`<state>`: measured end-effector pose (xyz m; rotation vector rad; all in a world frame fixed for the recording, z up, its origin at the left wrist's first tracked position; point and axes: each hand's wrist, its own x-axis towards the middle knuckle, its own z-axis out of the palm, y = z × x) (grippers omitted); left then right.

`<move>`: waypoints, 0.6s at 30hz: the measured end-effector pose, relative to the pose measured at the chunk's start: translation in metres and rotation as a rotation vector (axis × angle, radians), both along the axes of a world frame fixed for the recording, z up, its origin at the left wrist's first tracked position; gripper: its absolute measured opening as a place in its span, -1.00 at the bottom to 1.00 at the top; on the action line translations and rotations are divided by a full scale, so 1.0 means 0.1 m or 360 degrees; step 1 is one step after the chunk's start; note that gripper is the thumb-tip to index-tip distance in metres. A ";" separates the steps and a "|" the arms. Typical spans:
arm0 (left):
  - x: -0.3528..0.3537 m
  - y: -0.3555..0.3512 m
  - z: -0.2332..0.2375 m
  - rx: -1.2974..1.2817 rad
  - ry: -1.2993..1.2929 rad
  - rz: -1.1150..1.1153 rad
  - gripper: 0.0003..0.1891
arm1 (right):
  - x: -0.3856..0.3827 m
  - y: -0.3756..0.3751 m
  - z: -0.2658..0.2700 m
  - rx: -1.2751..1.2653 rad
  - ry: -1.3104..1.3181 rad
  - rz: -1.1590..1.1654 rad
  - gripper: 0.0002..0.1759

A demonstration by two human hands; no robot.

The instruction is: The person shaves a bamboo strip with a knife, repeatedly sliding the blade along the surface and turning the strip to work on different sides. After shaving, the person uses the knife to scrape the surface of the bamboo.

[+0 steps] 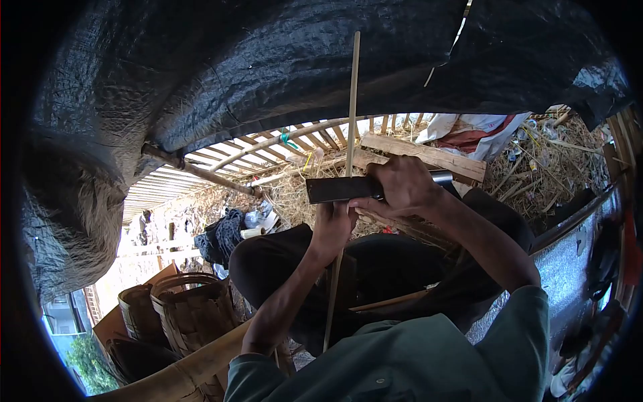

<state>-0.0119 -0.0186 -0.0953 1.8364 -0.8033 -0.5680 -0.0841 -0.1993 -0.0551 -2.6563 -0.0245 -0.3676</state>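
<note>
My right hand [405,184] is closed around the handle of a broad, dark-bladed knife [337,189]. The blade points left and lies across a long, thin bamboo strip [353,100]. Just below the blade, my left hand [333,231] grips the strip, its fingers partly hidden by the knife. The strip runs nearly upright from between my legs to high in front of me. My right thumb reaches under the blade, close to the left hand's fingers.
Black plastic sheeting [288,67] hangs overhead. Wooden planks [429,157] lie on straw-strewn ground ahead, near a white and red sack [479,132]. Woven baskets [191,311] stand at lower left behind a thick bamboo pole [191,368]. A dark bundle [221,238] sits left of my knee.
</note>
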 end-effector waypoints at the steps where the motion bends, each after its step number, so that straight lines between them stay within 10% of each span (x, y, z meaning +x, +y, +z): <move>1: 0.01 -0.01 0.00 -0.0062 -0.0048 0.0019 -0.63 | 0.00 -0.01 0.01 -0.0010 0.0090 0.0004 -0.23; 10: 0.03 -0.03 0.02 0.0011 -0.0172 0.0025 -0.59 | 0.12 -0.06 -0.07 -0.0084 -0.0180 -0.0134 -0.17; 15: -0.11 0.02 0.60 -0.0044 0.0869 0.0084 -0.72 | 0.17 -0.92 0.31 0.0084 0.0339 -0.0883 -0.16; 18: -0.10 -0.05 0.49 -0.0026 0.0762 0.0074 -0.58 | 0.07 -1.15 0.11 0.0050 0.0271 -0.1027 -0.20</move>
